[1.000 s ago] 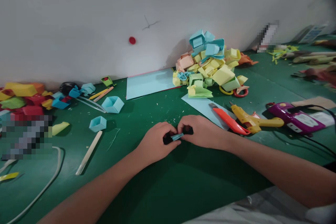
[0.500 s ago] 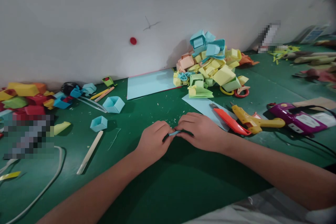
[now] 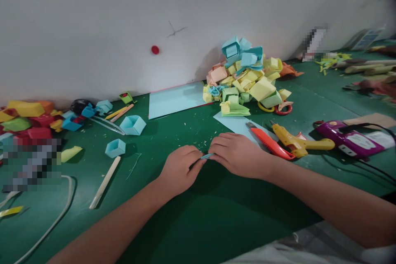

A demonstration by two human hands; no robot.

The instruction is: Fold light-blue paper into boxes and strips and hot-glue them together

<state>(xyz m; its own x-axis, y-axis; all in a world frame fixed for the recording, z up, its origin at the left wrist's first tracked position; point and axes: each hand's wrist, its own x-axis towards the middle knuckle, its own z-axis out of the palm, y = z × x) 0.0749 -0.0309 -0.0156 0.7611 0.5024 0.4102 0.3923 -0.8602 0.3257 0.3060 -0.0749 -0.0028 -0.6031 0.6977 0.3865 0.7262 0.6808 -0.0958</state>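
Between my two hands, over the middle of the green table (image 3: 185,222), is a small piece of light blue paper (image 3: 207,156), seen nearly edge-on. My left hand (image 3: 181,169) pinches its left end between thumb and fingers. At the other end my right hand (image 3: 236,154) grips it with curled fingers. Most of the paper is hidden by the fingertips. A blue paper sheet (image 3: 232,123) lies just behind my right hand, with a red utility knife (image 3: 270,142) resting partly on it. Left of my hands stand two open blue paper boxes, a larger one (image 3: 133,125) and a smaller one (image 3: 115,148).
A heap of folded paper boxes (image 3: 247,78) stands against the wall. Rightward lie a yellow glue gun (image 3: 298,142), a purple device (image 3: 348,140) and scissors (image 3: 283,109). On the left are a pale stick (image 3: 105,182), a white cable (image 3: 69,198) and colourful paper boxes (image 3: 29,117).
Both hands keep hold of the blue paper, and my fingertips have drawn slightly apart, showing a little more of it. The whole view has shifted slightly.
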